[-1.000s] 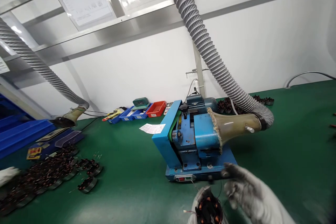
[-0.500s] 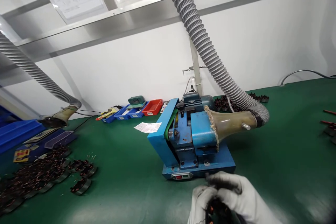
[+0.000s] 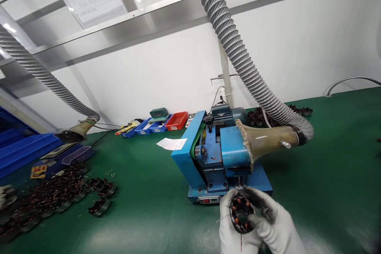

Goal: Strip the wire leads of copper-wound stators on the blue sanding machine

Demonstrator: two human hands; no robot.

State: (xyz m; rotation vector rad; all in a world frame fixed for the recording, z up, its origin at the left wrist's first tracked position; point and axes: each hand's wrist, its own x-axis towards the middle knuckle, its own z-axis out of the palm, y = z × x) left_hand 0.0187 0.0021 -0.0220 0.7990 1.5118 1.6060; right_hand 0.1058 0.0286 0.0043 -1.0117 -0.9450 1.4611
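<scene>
Both my hands wear white gloves and hold one round wound stator (image 3: 240, 214) with copper coils, just in front of the blue bench machine (image 3: 218, 154). My left hand (image 3: 233, 236) cups it from below and the left. My right hand (image 3: 274, 226) grips its right rim, fingers curled over the top. A thin wire lead hangs down from the stator. The stator's upper edge sits close to the machine's front base, near its red switch (image 3: 205, 201).
A grey ribbed hose (image 3: 238, 55) feeds a tan funnel (image 3: 268, 143) on the machine. A pile of stators (image 3: 56, 196) lies on the green mat at left, more behind the machine (image 3: 258, 117). Blue and red bins (image 3: 160, 124), a paper note (image 3: 172, 143), a second hose (image 3: 44, 79).
My hands rose and moved toward the machine, bringing the stator up in front of its base. My right hand closed onto the stator's rim; the coil face now shows.
</scene>
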